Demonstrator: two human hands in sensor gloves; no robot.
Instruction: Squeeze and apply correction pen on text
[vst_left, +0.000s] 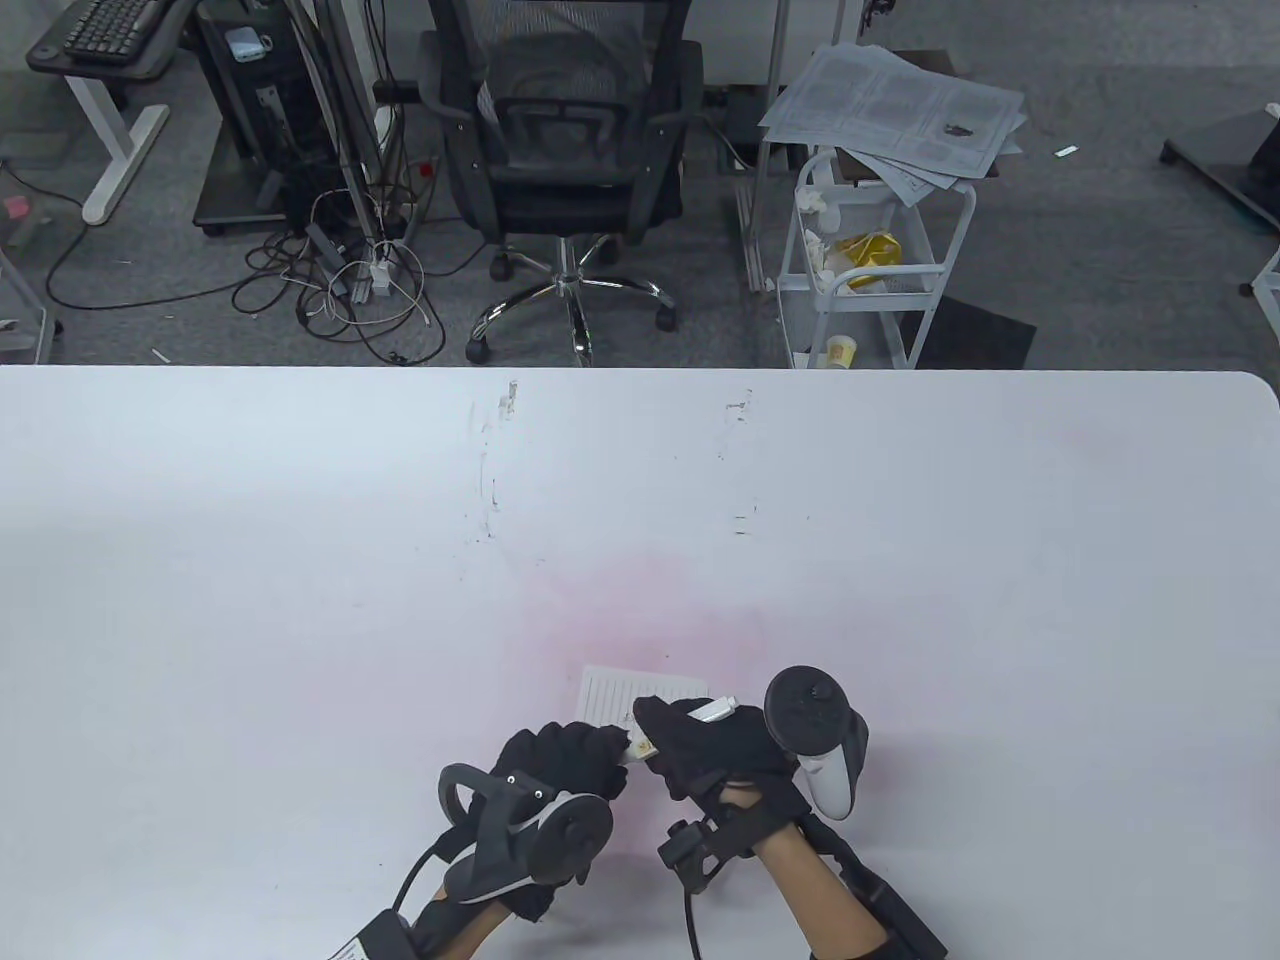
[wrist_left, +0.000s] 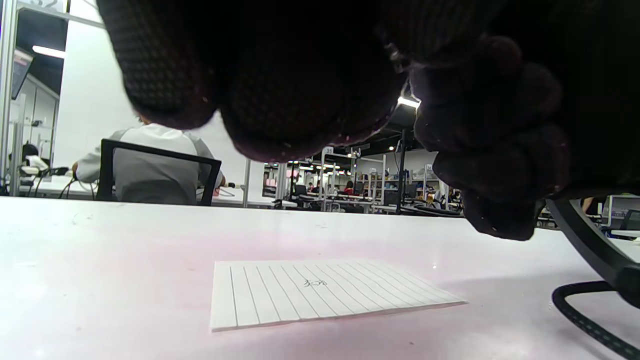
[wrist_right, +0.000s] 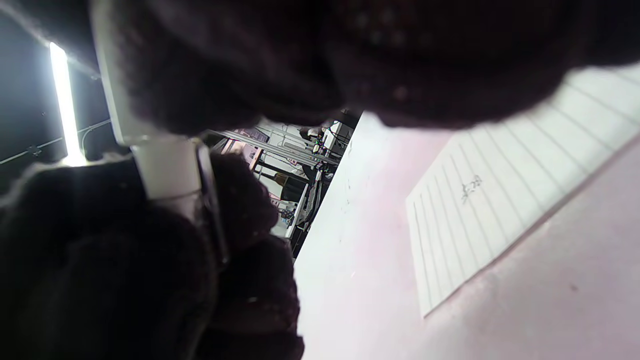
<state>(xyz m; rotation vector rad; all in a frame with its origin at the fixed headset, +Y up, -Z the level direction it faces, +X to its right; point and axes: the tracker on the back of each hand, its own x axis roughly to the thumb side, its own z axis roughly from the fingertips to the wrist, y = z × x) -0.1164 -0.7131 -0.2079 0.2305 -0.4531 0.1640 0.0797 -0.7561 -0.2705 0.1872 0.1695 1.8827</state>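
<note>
A small lined paper (vst_left: 640, 693) lies flat on the white table (vst_left: 300, 560) near its front edge, with a short handwritten mark on it (wrist_left: 316, 283); the mark also shows in the right wrist view (wrist_right: 471, 190). My right hand (vst_left: 700, 742) grips a white correction pen (vst_left: 714, 710) just above the paper's near edge. My left hand (vst_left: 600, 752) is curled at the pen's lower end (vst_left: 640, 748) and grips it there. In the right wrist view the pen's white body (wrist_right: 160, 165) runs between both gloves. The pen's tip is hidden.
A black cable (wrist_left: 590, 320) from the right glove lies on the table beside the paper. Beyond the table's far edge stand an office chair (vst_left: 570, 150) and a white cart (vst_left: 880, 260). Faint scuff marks (vst_left: 490, 480) dot the table's middle.
</note>
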